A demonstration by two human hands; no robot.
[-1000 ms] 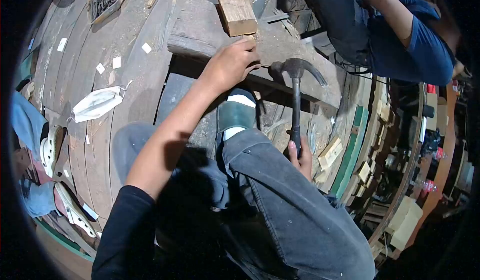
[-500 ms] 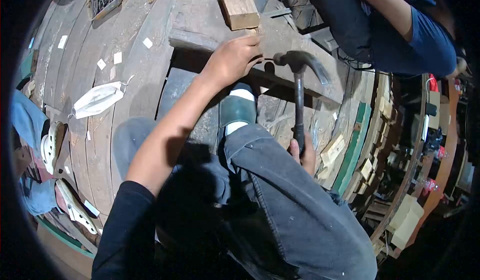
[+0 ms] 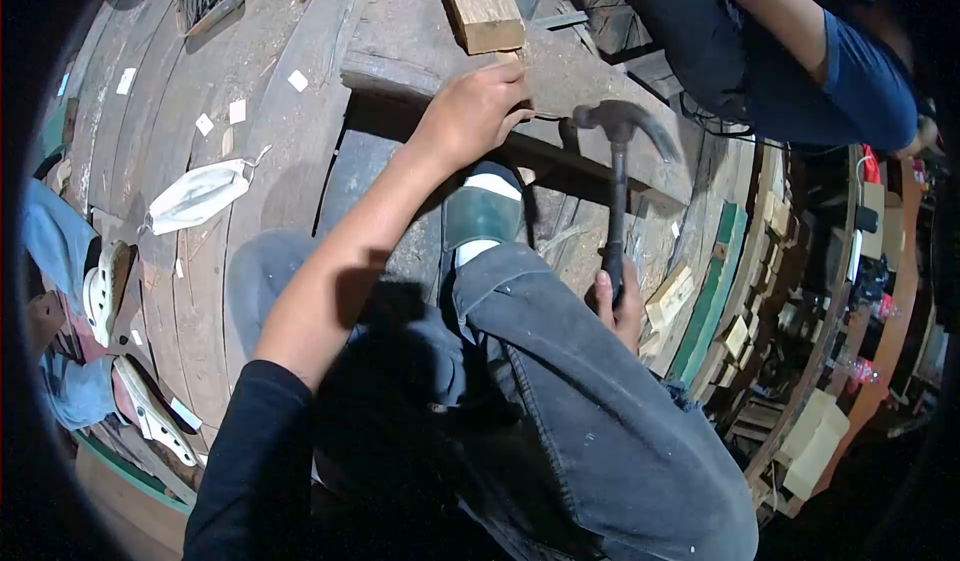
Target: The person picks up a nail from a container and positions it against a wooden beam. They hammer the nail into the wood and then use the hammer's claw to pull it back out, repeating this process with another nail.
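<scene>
Your right hand (image 3: 624,311) has its grip wrapped round the dark claw hammer (image 3: 617,191), head just beside the thin, dark, straight rod (image 3: 546,118) your left hand (image 3: 470,119) pinches near the thick grey wooden beam (image 3: 398,36). Off-centre aim could bruise the left hand.

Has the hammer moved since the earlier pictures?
Yes: judged against the wood block, the hammer has shifted toward the picture's right, leaving it farther from the left hand.

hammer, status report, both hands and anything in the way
Right grip on hammer handle. Left grip pinching thin dark rod, likely nail. Hammer head near, nothing visible between.
</scene>
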